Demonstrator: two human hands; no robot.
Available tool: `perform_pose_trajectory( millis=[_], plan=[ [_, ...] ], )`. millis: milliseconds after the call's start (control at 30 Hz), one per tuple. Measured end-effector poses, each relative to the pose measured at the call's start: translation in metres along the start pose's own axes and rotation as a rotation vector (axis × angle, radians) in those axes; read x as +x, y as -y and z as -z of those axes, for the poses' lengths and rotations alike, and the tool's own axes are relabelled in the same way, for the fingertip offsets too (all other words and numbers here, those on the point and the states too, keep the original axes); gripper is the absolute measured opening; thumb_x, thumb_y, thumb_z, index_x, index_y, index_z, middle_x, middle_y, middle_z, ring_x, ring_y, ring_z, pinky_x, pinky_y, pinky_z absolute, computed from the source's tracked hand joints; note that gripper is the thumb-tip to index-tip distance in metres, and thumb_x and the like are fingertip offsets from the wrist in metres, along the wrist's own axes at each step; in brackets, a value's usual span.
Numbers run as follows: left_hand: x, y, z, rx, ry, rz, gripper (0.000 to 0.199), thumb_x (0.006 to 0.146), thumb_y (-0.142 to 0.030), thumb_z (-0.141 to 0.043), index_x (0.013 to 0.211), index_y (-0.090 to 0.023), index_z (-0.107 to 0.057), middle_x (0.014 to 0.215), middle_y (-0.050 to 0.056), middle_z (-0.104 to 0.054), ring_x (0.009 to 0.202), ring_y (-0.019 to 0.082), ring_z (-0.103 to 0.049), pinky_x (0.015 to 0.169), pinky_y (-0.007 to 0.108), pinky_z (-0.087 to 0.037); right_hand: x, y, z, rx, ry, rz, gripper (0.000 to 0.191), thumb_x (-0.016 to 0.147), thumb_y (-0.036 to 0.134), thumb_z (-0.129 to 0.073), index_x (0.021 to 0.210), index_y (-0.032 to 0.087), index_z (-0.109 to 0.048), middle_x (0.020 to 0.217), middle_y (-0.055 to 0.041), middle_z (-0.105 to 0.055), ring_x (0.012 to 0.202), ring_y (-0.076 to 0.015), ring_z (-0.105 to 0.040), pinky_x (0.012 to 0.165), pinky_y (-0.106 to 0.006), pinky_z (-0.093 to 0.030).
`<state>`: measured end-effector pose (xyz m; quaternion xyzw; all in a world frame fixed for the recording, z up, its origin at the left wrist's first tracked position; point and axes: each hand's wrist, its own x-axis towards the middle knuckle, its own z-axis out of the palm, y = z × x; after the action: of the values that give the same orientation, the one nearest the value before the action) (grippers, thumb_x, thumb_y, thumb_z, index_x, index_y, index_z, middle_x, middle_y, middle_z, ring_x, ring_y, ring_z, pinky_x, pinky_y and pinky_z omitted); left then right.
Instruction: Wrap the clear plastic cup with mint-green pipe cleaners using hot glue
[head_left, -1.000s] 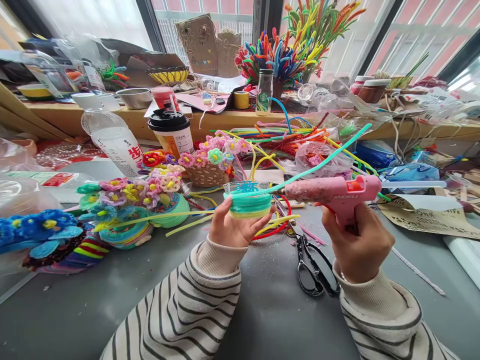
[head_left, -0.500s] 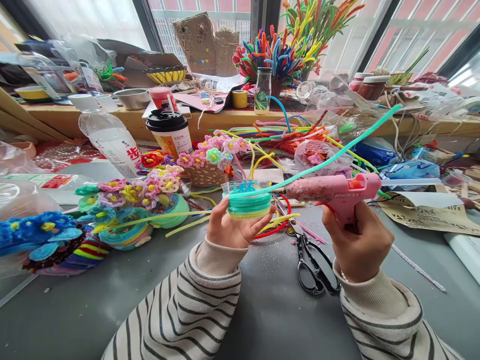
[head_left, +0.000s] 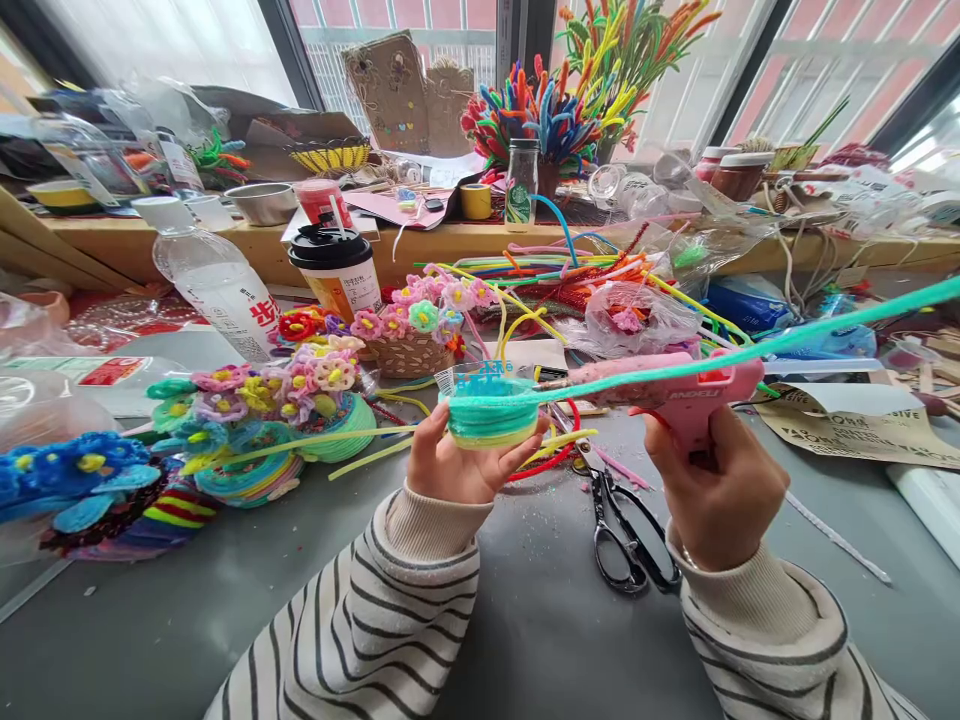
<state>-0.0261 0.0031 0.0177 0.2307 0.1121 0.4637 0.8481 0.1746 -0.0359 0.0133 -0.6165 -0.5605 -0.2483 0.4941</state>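
Between the fingers of my left hand (head_left: pixel 457 465) is a small clear plastic cup (head_left: pixel 493 415), wrapped in turquoise pipe cleaner above a pale yellow band. A long loose end of turquoise pipe cleaner (head_left: pixel 817 335) stretches from the cup toward the upper right, passing in front of the pink glue gun (head_left: pixel 694 395). My right hand (head_left: pixel 724 490) is closed around the glue gun's handle. The gun's nozzle points left at the cup's far side; whether it touches is hidden. Black-handled scissors (head_left: pixel 626 530) lie on the table between my forearms.
Wrapped cups topped with fuzzy flowers (head_left: pixel 262 440) stand at left, near a plastic bottle (head_left: pixel 214 290) and a lidded paper cup (head_left: pixel 337 270). Loose pipe cleaners (head_left: pixel 592 270) pile up behind my hands. A wooden ledge (head_left: pixel 435 245) crowded with jars and craft things runs along the window.
The loose turquoise end has swung down and to the right, now crossing in front of the glue gun. The cup has turned slightly in my left hand. My right hand has barely moved.
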Motion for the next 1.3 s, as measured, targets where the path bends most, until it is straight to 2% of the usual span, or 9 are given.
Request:
perform_pose_trajectory(
  millis=[200,333,433,533,633,800,1067,1200,1300],
  plan=[
    [-0.003,-0.002,-0.001,0.005,0.06,0.017,0.045,0.072,-0.044,-0.055,0.107,-0.016,-0.059,0.109,0.007,-0.064,0.102,0.027,-0.059,0.093,0.036,-0.041,-0.002,0.0,0.003,0.008,-0.01,-0.024,0.031,0.069,0.027,-0.062,0.052,0.02,-0.038,0.046,0.0063,-0.034,0.041,-0.0062,-0.028,0.04,-0.021,-0.027],
    [-0.007,-0.003,0.001,0.001,0.113,0.026,0.043,0.073,-0.043,-0.055,0.107,-0.017,-0.06,0.111,0.006,-0.064,0.104,0.026,-0.057,0.094,0.035,-0.041,-0.007,-0.002,0.005,0.026,0.002,-0.045,0.023,0.07,0.029,-0.063,0.057,0.018,-0.048,0.046,0.0053,-0.042,0.04,-0.0062,-0.033,0.04,-0.02,-0.031],
    [-0.009,-0.004,0.003,0.023,0.085,0.016,0.046,0.076,-0.042,-0.051,0.114,-0.017,-0.056,0.114,0.008,-0.062,0.107,0.025,-0.056,0.094,0.037,-0.041,-0.009,-0.002,0.006,0.031,-0.031,-0.039,0.018,0.07,0.03,-0.063,0.061,0.017,-0.054,0.046,0.0046,-0.045,0.041,-0.0072,-0.037,0.042,-0.021,-0.035],
    [-0.011,-0.004,0.005,0.036,0.062,0.002,0.048,0.076,-0.041,-0.051,0.117,-0.017,-0.054,0.116,0.009,-0.06,0.11,0.027,-0.053,0.093,0.039,-0.042,-0.008,0.0,0.006,0.045,-0.035,-0.043,0.02,0.07,0.029,-0.064,0.058,0.017,-0.052,0.044,0.0053,-0.043,0.04,-0.0065,-0.035,0.04,-0.02,-0.032],
    [-0.011,-0.004,0.003,0.034,0.075,0.003,0.043,0.076,-0.042,-0.052,0.111,-0.017,-0.059,0.114,0.008,-0.062,0.109,0.027,-0.054,0.092,0.039,-0.042,-0.006,0.002,0.007,0.044,-0.019,-0.048,0.024,0.071,0.029,-0.063,0.055,0.018,-0.049,0.045,0.0056,-0.041,0.039,-0.006,-0.033,0.039,-0.02,-0.03],
    [-0.01,-0.003,0.0,0.025,0.091,-0.023,0.041,0.073,-0.041,-0.056,0.107,-0.018,-0.061,0.111,0.004,-0.064,0.107,0.025,-0.055,0.089,0.035,-0.046,-0.006,-0.001,0.008,0.001,-0.056,0.022,0.022,0.072,0.029,-0.063,0.057,0.018,-0.051,0.043,0.0052,-0.042,0.037,-0.0065,-0.035,0.04,-0.022,-0.031],
    [-0.011,-0.003,0.004,0.084,0.084,-0.015,0.043,0.075,-0.042,-0.051,0.11,-0.019,-0.06,0.115,0.006,-0.061,0.111,0.029,-0.052,0.091,0.04,-0.044,-0.01,-0.007,0.005,-0.022,-0.053,-0.029,0.024,0.07,0.032,-0.062,0.056,0.018,-0.05,0.041,0.0043,-0.043,0.037,-0.008,-0.037,0.039,-0.023,-0.031],
    [-0.011,-0.002,0.004,0.078,0.111,0.009,0.044,0.076,-0.041,-0.05,0.112,-0.018,-0.058,0.117,0.008,-0.06,0.113,0.029,-0.051,0.094,0.041,-0.041,-0.006,-0.007,0.005,-0.032,-0.04,0.004,0.024,0.07,0.034,-0.063,0.057,0.018,-0.051,0.042,0.0046,-0.042,0.037,-0.0079,-0.036,0.04,-0.023,-0.031],
    [-0.01,0.0,0.002,0.059,0.157,0.005,0.042,0.076,-0.039,-0.051,0.111,-0.017,-0.059,0.115,0.007,-0.061,0.108,0.028,-0.055,0.094,0.041,-0.041,-0.001,-0.008,0.003,-0.036,-0.05,-0.051,0.025,0.068,0.035,-0.064,0.057,0.017,-0.05,0.043,0.0043,-0.041,0.038,-0.0076,-0.034,0.039,-0.023,-0.029]
  ],
)
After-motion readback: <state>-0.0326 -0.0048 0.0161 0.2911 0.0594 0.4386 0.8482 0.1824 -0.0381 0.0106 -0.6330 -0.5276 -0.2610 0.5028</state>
